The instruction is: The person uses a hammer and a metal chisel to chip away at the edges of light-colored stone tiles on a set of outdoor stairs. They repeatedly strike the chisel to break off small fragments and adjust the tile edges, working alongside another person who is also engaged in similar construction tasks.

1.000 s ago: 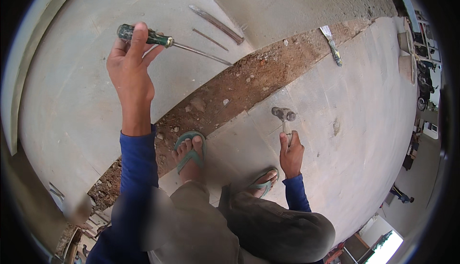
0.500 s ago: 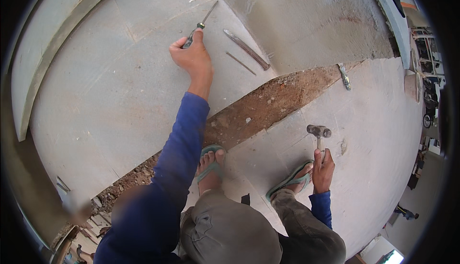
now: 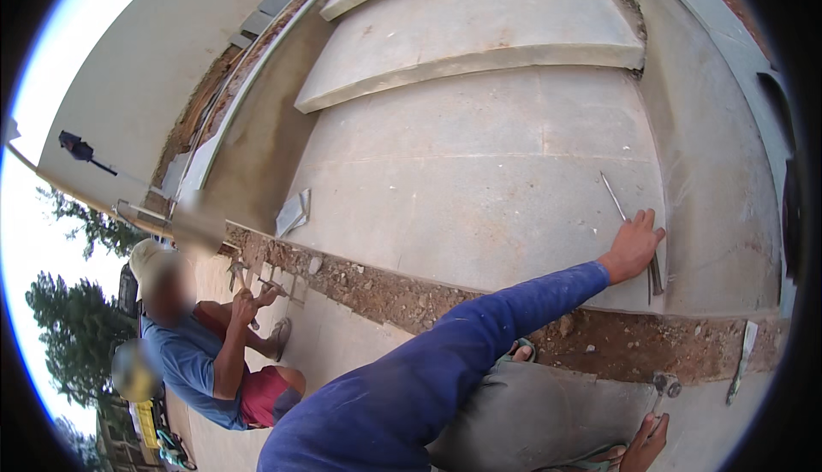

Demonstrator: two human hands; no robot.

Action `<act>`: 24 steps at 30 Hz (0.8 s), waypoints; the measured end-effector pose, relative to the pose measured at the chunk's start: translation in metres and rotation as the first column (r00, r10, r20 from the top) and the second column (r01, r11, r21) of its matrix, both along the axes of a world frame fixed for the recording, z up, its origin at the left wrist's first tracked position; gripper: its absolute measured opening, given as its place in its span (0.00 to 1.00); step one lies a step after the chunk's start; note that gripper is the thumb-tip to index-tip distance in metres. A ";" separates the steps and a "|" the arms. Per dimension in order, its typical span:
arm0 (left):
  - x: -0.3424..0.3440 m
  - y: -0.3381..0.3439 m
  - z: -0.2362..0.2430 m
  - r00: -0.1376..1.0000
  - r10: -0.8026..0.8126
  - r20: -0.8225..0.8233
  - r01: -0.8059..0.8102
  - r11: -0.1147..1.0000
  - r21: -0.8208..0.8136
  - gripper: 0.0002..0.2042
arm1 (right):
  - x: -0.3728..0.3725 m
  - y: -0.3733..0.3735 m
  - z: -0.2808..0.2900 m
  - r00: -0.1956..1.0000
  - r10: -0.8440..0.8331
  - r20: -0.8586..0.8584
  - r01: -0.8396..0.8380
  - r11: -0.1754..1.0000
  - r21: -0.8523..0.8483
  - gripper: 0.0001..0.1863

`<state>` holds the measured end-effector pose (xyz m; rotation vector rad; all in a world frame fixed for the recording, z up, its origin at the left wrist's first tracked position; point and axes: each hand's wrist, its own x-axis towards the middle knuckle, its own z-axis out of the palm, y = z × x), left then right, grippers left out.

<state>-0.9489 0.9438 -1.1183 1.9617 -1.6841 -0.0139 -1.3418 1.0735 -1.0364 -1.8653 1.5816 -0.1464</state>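
My left hand (image 3: pixel 634 245) reaches across to the slab beside the sloped side wall, fingers bent and apart over the screwdriver (image 3: pixel 612 191), whose handle it hides, and a metal chisel (image 3: pixel 655 275). Whether it still touches the screwdriver's handle is unclear. Low at the right, my right hand (image 3: pixel 642 448) grips a ball-headed hammer (image 3: pixel 666 386). A putty knife (image 3: pixel 740 361) lies to the hammer's right, across the dirt strip's edge.
A co-worker (image 3: pixel 197 352) crouches at the left, holding a hammer (image 3: pixel 241 273) and another tool. Concrete steps (image 3: pixel 462 23) rise between side walls (image 3: pixel 698 138). A rubble-filled channel (image 3: pixel 419 305) crosses before me. A light folded object (image 3: pixel 293 213) lies near the left wall.
The view has swung, bringing the steps and co-worker into sight. My left hand has lowered the screwdriver beside the chisel, and its fingers look looser. The hammer stays in my right hand.
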 end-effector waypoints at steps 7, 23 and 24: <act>-0.016 -0.029 -0.048 0.855 -0.318 0.409 0.176 0.920 0.349 0.05 | -0.028 -0.018 -0.049 0.934 0.348 -0.082 -0.337 0.934 0.120 0.22; 0.000 0.042 0.050 0.811 -0.273 0.517 0.359 0.930 -0.072 0.09 | 0.039 -0.073 -0.070 0.531 0.845 0.069 -0.843 0.534 -0.060 0.22; 0.002 0.054 0.052 0.861 -0.213 0.462 0.304 0.944 -0.130 0.09 | 0.046 -0.068 -0.071 0.486 0.870 0.078 -0.869 0.491 -0.065 0.22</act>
